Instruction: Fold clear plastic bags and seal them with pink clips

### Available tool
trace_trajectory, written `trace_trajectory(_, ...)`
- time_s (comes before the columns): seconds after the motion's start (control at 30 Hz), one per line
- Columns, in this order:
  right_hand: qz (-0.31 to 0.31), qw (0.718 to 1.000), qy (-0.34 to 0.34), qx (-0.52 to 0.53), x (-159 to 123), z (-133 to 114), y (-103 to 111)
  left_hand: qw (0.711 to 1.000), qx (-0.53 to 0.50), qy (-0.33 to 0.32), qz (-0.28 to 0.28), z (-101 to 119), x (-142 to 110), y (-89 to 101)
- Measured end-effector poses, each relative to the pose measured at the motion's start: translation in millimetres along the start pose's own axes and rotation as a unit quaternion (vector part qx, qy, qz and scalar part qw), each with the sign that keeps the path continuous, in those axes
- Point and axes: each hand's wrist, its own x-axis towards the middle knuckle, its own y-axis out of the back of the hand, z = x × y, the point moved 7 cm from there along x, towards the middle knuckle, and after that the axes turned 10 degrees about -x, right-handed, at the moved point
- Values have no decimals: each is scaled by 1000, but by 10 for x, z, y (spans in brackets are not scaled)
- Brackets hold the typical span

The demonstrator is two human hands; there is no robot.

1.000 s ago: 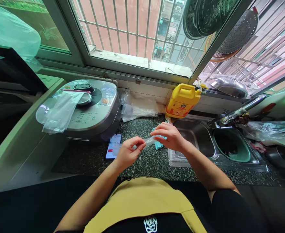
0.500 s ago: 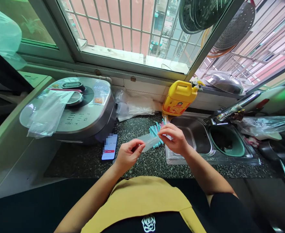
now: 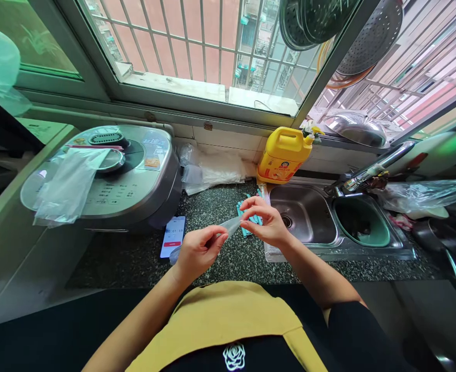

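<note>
On my remote feed, a speckled dark stone countertop (image 3: 231,263) runs below a pale tiled wall (image 3: 236,139). A steel sink (image 3: 309,214) is set towards its right end. Above the back edge I see a grey window frame (image 3: 197,111), with metal bars (image 3: 203,43) and a pink outer wall (image 3: 212,26) beyond. Daylight falls in; the left pane (image 3: 53,41) looks green. Below the front edge, I can't make out the floor in the darkness.

1. Flat rectangular phone w/ pale-blue screen (image 3: 172,237): reads "00:01:59".
2. Silver-grey, rounded plastic cooker (image 3: 145,181): lid txt too sm. to read.
3. Yellow plastic jug w/ handle (image 3: 284,155): label txt illeg.
</note>
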Motion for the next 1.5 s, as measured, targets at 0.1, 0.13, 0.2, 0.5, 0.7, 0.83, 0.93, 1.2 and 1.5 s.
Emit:
trace_trajectory(0.1, 4, 1000, 13, 8, 0, -43, -3, 1000, -3, 5, 0, -30, -14, 14)
trace_trajectory(0.13, 5, 1000, 21, 8, 0, -64, -2, 1000, -6, 8, -5, -38, -11, 17)
trace_trajectory(0.2, 9, 999, 41, 3, 2, -115, 3, 1000, -4, 7, -17, -24, 20, 19)
trace_trajectory(0.5, 26, 996, 87, -19, -14, -281, -1, 998, -40, -37, -42, 273, 272, -7)
trace_trajectory(0.7, -50, 994, 88, -36, 69, -236, -99, 996, -66, 3, -54, 258, 249, 85)
trace_trajectory(0.83, -66, 991, 112, -43, 118, -279, -151, 997, -61, 23, -29, 238, 247, 141)
trace_trajectory(0.93, -76, 990, 107, -54, 126, -251, -195, 996, -82, 12, -11, 237, 241, 170)
trace_trajectory(1.2, -108, 986, 108, -72, 97, -194, -269, 998, -48, 23, 13, 204, 209, 225)
trace_trajectory(1.5, -133, 982, 73, -116, 12, 312, -404, 998, -51, -22, 35, 260, 130, 442)
